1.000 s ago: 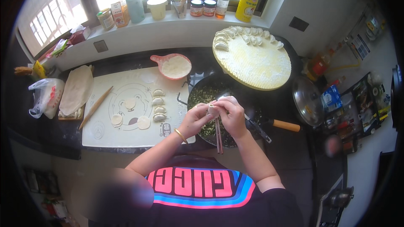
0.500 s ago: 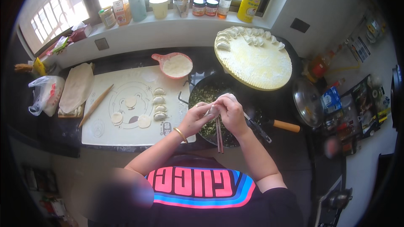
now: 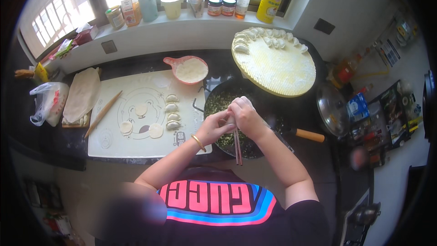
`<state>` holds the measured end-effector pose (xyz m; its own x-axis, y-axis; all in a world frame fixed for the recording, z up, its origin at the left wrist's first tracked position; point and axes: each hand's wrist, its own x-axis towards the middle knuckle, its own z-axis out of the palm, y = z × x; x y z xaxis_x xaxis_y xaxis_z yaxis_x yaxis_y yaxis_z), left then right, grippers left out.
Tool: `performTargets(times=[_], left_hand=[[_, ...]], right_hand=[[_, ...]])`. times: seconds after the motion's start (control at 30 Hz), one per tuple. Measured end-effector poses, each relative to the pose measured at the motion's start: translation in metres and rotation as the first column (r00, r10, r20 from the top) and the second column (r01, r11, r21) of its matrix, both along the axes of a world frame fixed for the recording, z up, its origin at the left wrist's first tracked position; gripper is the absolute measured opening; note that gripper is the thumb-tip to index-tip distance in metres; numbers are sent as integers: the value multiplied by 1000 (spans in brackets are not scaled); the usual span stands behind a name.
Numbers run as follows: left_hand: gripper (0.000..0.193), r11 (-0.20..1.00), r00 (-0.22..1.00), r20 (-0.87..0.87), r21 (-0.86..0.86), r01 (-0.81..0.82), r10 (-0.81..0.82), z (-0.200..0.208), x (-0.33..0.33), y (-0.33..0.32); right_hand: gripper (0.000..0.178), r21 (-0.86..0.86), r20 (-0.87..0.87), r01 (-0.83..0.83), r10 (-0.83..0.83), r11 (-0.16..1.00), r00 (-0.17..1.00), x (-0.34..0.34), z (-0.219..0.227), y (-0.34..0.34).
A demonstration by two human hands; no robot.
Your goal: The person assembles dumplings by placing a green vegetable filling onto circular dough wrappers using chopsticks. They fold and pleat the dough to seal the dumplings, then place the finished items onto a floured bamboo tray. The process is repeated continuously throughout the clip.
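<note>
Over a dark pan (image 3: 259, 92) holding chopped green filling (image 3: 217, 105), my two hands meet. My left hand (image 3: 214, 127), with a gold bangle at the wrist, has its fingers closed around one side of a pale dough dumpling (image 3: 231, 120). Pressed on its upper edge are the fingers of my right hand (image 3: 246, 117), which cover most of it. Below the hands, a pair of chopsticks (image 3: 238, 150) rests in the pan with the ends over the near rim. On the white mat (image 3: 114, 146) to the left lie several folded dumplings (image 3: 173, 117) in a column and round wrappers (image 3: 156, 131).
A round yellow tray (image 3: 277, 73) with several dumplings stands at the far right. Behind the mat is a pink scoop of flour (image 3: 191, 71). A rolling pin (image 3: 104, 114) and a dough sheet (image 3: 83, 92) lie left. The pan's wooden handle (image 3: 309, 135) points right, near a glass lid (image 3: 332, 110).
My right hand has turned and shifted slightly over the dumpling, hiding more of it. The right forearm now covers most of the metal utensil by the pan.
</note>
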<state>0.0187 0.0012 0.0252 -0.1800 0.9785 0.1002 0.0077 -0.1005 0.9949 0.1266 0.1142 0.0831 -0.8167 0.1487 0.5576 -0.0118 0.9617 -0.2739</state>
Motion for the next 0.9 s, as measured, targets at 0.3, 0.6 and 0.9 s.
performTargets(times=[0.3, 0.6, 0.9], left_hand=[[69, 999, 986, 165, 32, -36, 31, -1, 6, 1], [64, 989, 983, 164, 101, -105, 88, -11, 9, 5], [57, 992, 976, 205, 90, -93, 73, -18, 14, 5]], right_hand=[[6, -379, 84, 79, -51, 922, 995, 7, -1, 5], [7, -554, 22, 106, -113, 826, 993, 12, -13, 8], [6, -440, -91, 64, -115, 896, 989, 13, -20, -4]])
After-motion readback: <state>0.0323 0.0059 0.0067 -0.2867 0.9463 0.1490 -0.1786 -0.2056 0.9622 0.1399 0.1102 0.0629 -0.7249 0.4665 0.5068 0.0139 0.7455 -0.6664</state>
